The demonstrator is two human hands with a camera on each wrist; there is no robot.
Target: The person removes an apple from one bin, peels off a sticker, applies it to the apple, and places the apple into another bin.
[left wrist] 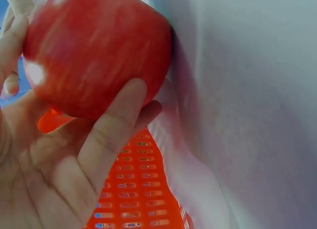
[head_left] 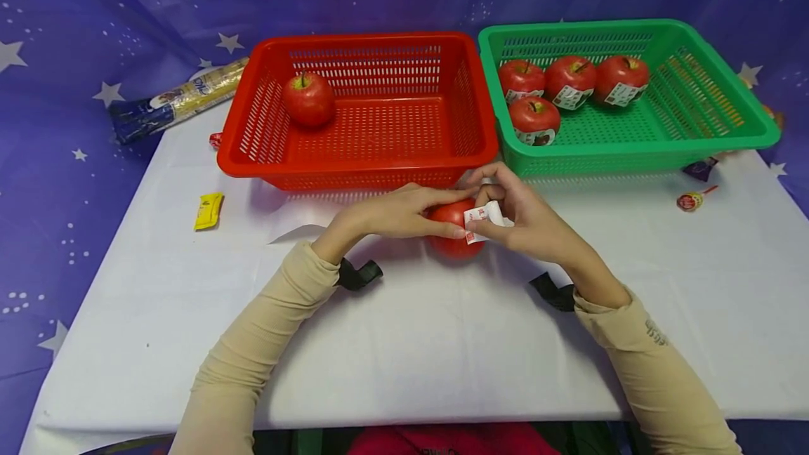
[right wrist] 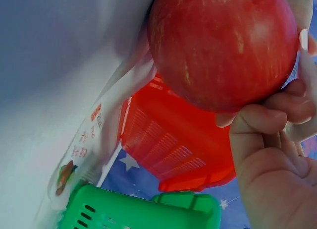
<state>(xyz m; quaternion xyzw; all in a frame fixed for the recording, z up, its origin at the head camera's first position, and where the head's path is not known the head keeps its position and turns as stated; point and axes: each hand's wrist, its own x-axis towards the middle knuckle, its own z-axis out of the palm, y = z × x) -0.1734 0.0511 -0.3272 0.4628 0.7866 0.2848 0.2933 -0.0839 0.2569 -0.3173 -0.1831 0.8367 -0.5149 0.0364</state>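
Observation:
A red apple (head_left: 456,230) is between both hands, close in front of the red basket. My left hand (head_left: 404,213) holds it, with thumb and fingers curved around its side; the left wrist view shows the apple (left wrist: 99,50) filling that grasp. At the apple's right side my right hand (head_left: 527,220) pinches a curled white label (head_left: 478,222) with red print, its edge lying over the apple's skin. The right wrist view shows my right fingers (right wrist: 262,117) bent against the apple (right wrist: 223,45). There, a white printed strip (right wrist: 84,144) lies below the apple.
The red basket (head_left: 357,168) holds one apple (head_left: 308,100). Right of it, the green basket (head_left: 638,156) holds several labelled apples (head_left: 571,81). A pasta packet (head_left: 183,98), yellow wrapper (head_left: 208,210) and white sheet (head_left: 303,216) lie leftward; a lollipop (head_left: 689,201) lies right.

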